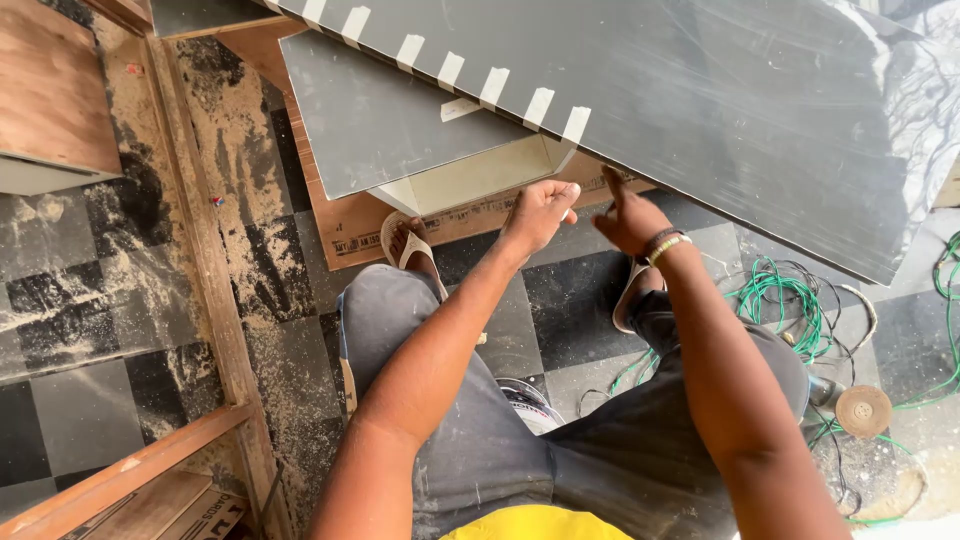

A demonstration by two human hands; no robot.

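Your left hand [538,212] curls loosely under the grey laminate board's [720,110] taped lower edge, gripping nothing I can tell. Your right hand [628,215] points one finger up against that edge, otherwise empty.

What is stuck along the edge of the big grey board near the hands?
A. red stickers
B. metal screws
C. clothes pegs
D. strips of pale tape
D: short strips of pale tape sit in a row along the edge of the grey board, just above the left hand and right hand.
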